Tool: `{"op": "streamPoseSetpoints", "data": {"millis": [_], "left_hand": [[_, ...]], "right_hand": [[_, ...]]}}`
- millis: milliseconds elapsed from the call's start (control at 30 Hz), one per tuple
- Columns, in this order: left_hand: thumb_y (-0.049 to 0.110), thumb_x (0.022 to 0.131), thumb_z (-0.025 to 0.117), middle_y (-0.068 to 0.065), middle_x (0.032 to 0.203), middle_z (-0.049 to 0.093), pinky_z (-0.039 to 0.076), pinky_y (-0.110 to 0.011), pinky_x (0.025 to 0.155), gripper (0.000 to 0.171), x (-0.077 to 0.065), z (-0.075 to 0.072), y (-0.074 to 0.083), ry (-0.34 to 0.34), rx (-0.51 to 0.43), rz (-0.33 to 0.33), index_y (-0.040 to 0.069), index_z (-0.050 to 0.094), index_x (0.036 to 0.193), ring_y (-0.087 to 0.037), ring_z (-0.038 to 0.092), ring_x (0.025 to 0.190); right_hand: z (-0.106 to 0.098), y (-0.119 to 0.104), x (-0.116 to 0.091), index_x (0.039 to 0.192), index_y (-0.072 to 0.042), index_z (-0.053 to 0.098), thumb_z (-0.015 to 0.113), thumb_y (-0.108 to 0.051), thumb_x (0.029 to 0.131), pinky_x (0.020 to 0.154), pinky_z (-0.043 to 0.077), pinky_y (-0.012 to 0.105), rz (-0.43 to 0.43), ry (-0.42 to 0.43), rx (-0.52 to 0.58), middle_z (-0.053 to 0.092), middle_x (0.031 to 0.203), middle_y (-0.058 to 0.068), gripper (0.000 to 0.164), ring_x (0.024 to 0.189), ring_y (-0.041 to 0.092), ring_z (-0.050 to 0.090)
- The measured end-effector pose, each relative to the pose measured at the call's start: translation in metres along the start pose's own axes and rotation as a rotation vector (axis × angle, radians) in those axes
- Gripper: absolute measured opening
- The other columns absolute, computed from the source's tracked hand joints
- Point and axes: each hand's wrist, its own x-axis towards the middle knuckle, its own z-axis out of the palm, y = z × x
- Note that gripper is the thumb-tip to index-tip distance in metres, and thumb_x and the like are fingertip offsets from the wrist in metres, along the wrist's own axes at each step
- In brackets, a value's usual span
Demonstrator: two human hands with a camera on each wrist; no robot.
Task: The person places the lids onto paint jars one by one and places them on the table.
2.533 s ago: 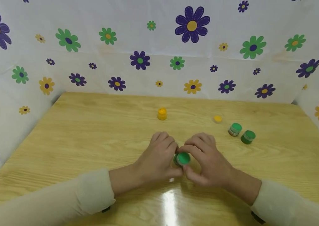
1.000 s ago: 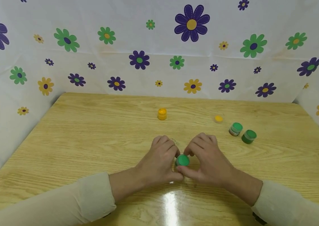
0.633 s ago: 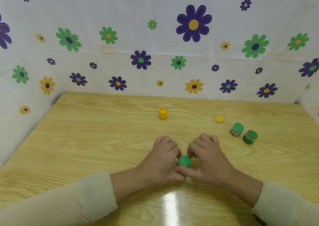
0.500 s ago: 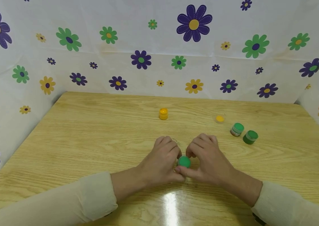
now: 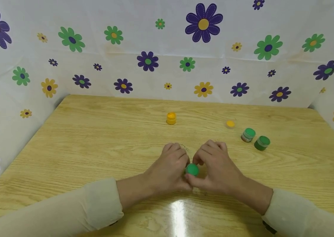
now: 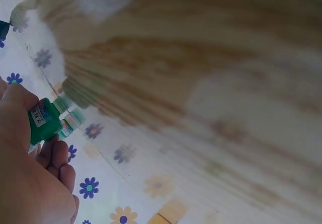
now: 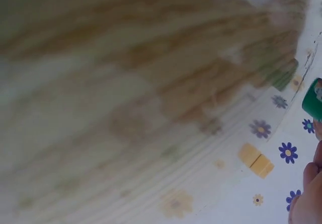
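Note:
Between both hands, at the near middle of the table, stands a small green paint jar (image 5: 192, 170) with a pale rim around its top. My left hand (image 5: 167, 171) holds its side with curled fingers; in the left wrist view that hand (image 6: 25, 143) grips the labelled jar (image 6: 44, 119). Thumb and index finger of my right hand (image 5: 217, 168) pinch the jar around its top edge. Only part of the right hand (image 7: 309, 194) shows in the right wrist view, just below the green jar (image 7: 313, 103).
Farther back on the wooden table (image 5: 110, 131) stands a yellow paint jar (image 5: 171, 118). To the right lie a small yellow lid (image 5: 230, 124) and two more green jars, one lighter (image 5: 248, 135), one darker (image 5: 262, 143). Flower-printed cloth (image 5: 96, 49) walls the back and sides.
The jar's top was tilted toward the right hand at first and now sits level. The right fingers have shifted around it, spreading slightly and closing in again. The left hand keeps its grip.

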Motion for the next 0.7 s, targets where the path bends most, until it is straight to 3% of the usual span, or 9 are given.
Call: {"op": "streamPoseSetpoints", "data": {"millis": [367,700], "left_hand": [[0.038,0.067,0.083,0.005,0.079,0.062,0.040,-0.032,0.088,0.034,0.0011,0.0018,-0.0010,-0.033,-0.052,-0.036,0.012,0.064,0.079,-0.013,0.049,0.083],[0.037,0.065,0.083,0.005,0.081,0.062,0.040,-0.034,0.091,0.034,0.0012,0.0005,-0.0007,-0.058,-0.066,-0.032,0.012,0.065,0.081,-0.013,0.049,0.085]], "right_hand": [[-0.0027,-0.0023,-0.0012,0.086,-0.021,0.064,0.078,-0.039,0.074,0.087,0.033,0.041,0.008,-0.038,0.009,0.059,0.085,-0.012,0.026,0.090,0.010,0.048],[-0.0037,-0.0096,-0.0090,0.095,-0.021,0.062,0.079,-0.042,0.079,0.084,0.030,0.038,0.212,-0.106,0.155,0.056,0.089,-0.012,0.032,0.091,0.012,0.046]]}}
